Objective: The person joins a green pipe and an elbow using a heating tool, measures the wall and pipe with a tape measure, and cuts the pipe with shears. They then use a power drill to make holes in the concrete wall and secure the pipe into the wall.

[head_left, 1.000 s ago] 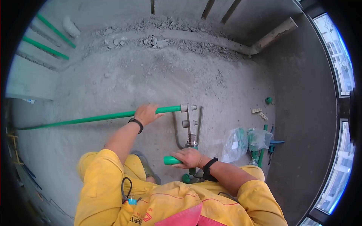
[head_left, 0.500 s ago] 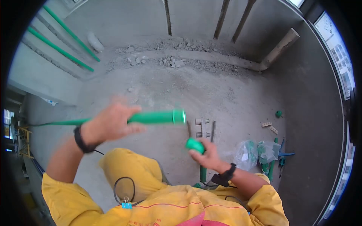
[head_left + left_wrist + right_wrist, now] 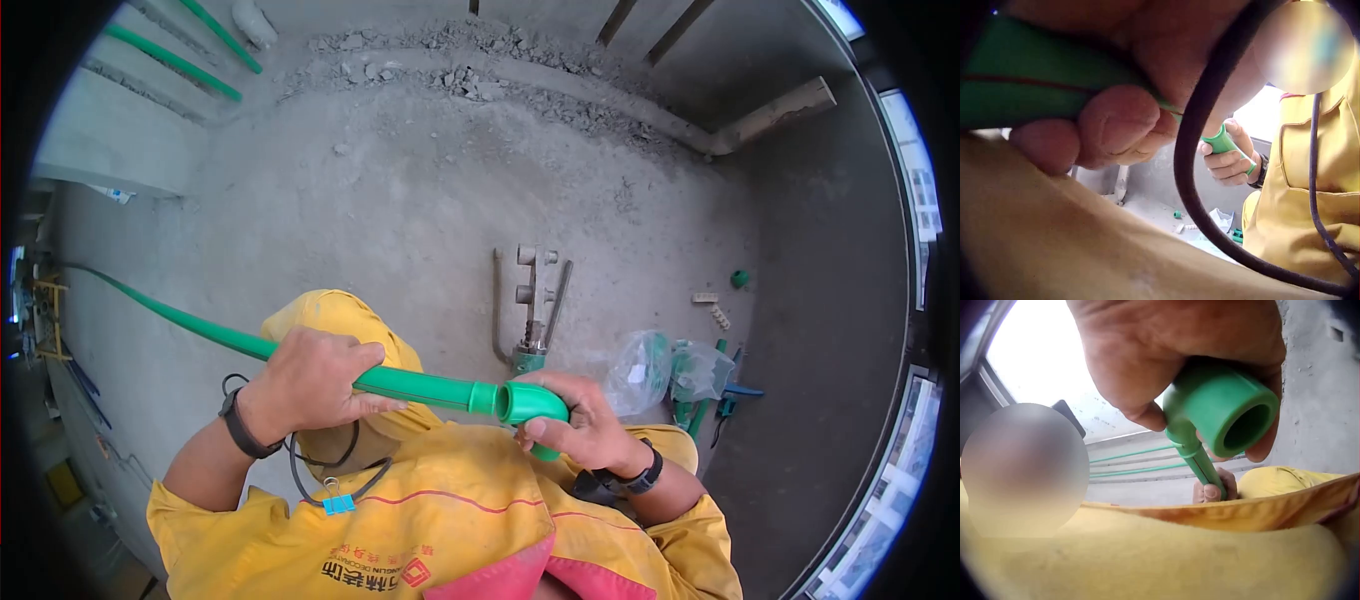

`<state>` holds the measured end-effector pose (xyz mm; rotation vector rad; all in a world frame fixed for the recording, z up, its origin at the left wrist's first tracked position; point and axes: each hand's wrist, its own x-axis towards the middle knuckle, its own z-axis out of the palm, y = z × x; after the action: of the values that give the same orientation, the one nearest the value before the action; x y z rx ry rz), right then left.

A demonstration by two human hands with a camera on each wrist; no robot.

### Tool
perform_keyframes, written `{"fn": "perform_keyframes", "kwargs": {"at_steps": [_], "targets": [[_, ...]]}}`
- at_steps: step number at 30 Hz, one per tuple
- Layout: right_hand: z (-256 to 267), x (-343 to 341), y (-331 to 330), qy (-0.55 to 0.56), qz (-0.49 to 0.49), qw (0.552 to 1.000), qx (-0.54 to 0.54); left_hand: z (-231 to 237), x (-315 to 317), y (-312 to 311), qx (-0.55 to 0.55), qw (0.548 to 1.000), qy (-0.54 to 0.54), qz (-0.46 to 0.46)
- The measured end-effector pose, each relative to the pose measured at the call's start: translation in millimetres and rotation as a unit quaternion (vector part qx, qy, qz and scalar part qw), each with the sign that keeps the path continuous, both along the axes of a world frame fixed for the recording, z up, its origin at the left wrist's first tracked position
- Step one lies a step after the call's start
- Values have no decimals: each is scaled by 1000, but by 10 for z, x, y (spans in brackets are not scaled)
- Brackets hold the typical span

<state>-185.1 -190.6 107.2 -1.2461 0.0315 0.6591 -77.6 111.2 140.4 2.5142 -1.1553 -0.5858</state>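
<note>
In the head view my left hand (image 3: 315, 380) grips a long green plastic pipe (image 3: 430, 388) near its end. The pipe, with a thin dark red stripe (image 3: 1022, 81) in the left wrist view, runs back to the far left. My right hand (image 3: 595, 430) holds a green elbow fitting (image 3: 532, 402), thumb on one side and fingers round the other. One mouth of the elbow faces the pipe's collared end, right at it and in line. Its other open mouth (image 3: 1249, 427) points toward the right wrist camera. A pipe welding tool (image 3: 530, 310) with metal sockets stands on the floor beyond the hands.
Clear plastic bags (image 3: 640, 375) with green fittings lie on the floor at the right, beside a green pipe piece (image 3: 708, 385). A small green fitting (image 3: 739, 279) is near the right wall. Rubble (image 3: 470, 80) lines the back wall along a grey pipe (image 3: 600, 85).
My left hand has drawn the pipe end off the welding tool and down toward my lap. The right hand has brought the elbow from beside the tool to the pipe's end.
</note>
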Motion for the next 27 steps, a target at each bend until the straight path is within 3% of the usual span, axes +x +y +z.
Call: {"fn": "perform_keyframes", "kwargs": {"at_steps": [15,18,20,27], "targets": [[101,52,48,53,-41,998,4,-108,86,-69,-39,999,-16,1],[199,119,33,23,-29,999,-39,-135,53,-39,-42,999,-30,-5],[258,161,-1,-142,37,978,-148,-167,1,-9,-42,998,-35,-10],[373,128,114,-188,63,955,-221,-298,-159,74,-99,990,-95,-12]]}}
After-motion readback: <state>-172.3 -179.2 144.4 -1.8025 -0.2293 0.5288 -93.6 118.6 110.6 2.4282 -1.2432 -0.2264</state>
